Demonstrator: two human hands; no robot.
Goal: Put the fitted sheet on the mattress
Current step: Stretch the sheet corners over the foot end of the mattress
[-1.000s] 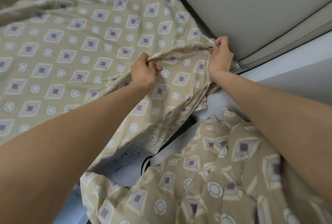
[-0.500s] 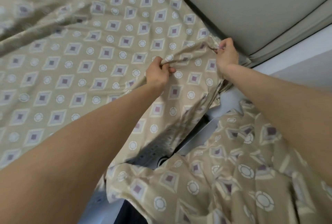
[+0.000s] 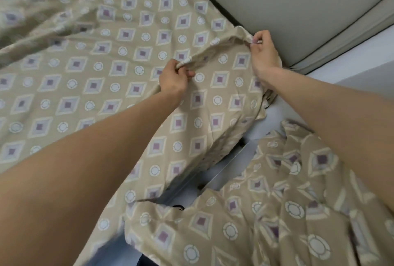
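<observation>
Fitted sheet (image 3: 128, 86) lies spread over the mattress, hiding it, and hangs down the near side. Its corner by the headboard (image 3: 298, 9) is not yet tucked. Over the last second the drape has slid further down that side and the ridge of cloth between the hands has drawn tauter — the corner looks close to seating. Left hand (image 3: 173, 78) pinches that ridge; right hand (image 3: 263, 54) pinches the hem at the corner — both arms reach forward. Another patterned cloth (image 3: 277, 212) lies heaped below the bed's near edge.

The fitted sheet (image 3: 119, 78) is matt, wrinkled printed cloth; the headboard (image 3: 298, 5) looks smooth, matt upholstery.
</observation>
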